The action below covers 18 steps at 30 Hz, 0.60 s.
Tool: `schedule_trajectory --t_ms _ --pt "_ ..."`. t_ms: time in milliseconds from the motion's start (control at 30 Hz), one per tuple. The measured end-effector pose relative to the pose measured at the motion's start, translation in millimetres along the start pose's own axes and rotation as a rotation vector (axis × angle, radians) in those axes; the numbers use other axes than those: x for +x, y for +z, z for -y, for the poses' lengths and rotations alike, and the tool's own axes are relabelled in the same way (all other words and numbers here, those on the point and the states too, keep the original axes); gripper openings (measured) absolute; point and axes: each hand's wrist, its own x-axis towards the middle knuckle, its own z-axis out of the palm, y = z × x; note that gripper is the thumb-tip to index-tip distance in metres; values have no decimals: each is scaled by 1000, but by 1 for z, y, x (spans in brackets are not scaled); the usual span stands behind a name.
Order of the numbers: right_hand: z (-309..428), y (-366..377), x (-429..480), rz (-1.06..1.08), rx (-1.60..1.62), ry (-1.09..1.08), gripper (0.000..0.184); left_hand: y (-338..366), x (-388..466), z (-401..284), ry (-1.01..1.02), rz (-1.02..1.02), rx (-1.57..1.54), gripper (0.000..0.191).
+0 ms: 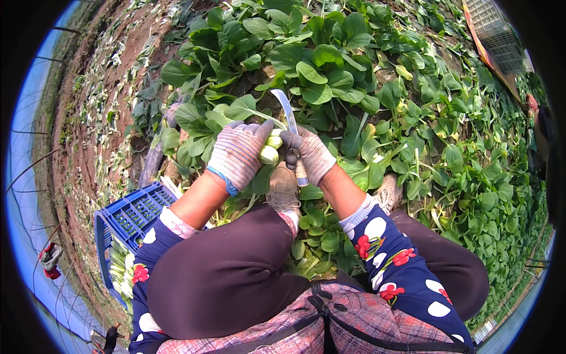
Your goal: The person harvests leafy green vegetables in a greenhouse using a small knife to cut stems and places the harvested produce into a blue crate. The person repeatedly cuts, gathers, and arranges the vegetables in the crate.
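Note:
My left hand, in a striped knit work glove, grips pale green bok choy heads with their cut bases turned to the right. My right hand, gloved too, is closed around the handle of a curved-blade harvest knife. Its blade points up and away from me, and the lower end of the handle sticks out below the fist. The right thumb sits against the bok choy, so both hands almost meet. Leafy bok choy plants grow in the soil just beyond my hands.
A blue plastic crate holding trimmed bok choy stands by my left knee. My shoes rest among leaves. Cut leaves litter the soil on the left. Pale crates stand far right. Another person is partly visible lower left.

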Motion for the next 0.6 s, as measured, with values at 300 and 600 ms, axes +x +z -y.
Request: schedule_trajectory --t_ms 300,600 --pt "-27 -20 -10 -184 20 54 17 25 -7 -6 48 246 157 32" --pt "-9 -42 6 -244 -1472 -131 42 9 35 57 -90 103 256 31"
